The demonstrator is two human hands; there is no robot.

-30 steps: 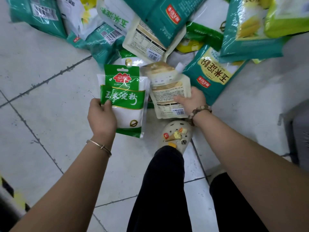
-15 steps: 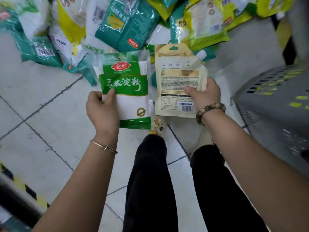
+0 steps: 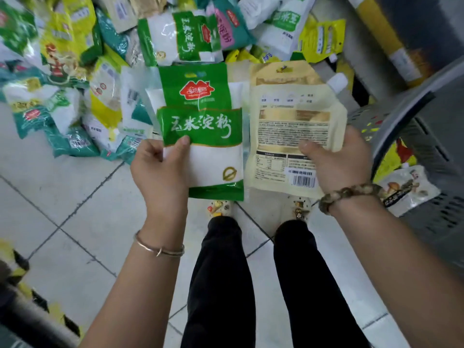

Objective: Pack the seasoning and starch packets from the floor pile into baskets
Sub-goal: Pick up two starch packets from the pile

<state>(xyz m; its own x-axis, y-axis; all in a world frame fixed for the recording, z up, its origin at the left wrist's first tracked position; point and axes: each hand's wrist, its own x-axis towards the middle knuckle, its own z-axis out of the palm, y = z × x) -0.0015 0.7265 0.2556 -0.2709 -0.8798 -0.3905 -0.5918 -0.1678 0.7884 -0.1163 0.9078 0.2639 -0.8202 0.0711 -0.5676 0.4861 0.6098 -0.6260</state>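
Hands hold two packets above the white tiled floor [image 3: 62, 197]: left hand [image 3: 160, 172] grips a green-and-white plastic starch packet [image 3: 200, 131], right hand [image 3: 339, 162] a cream spouted seasoning pouch [image 3: 288, 121].

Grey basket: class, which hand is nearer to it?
Right. The right hand, gripping the beige pouch, is beside the grey basket; the left hand, gripping the green starch packet, is farther left.

pale tiled floor [image 3: 62, 197]; packet pile [image 3: 75, 71] heaped at far side; grey basket [image 3: 442, 222] standing right.
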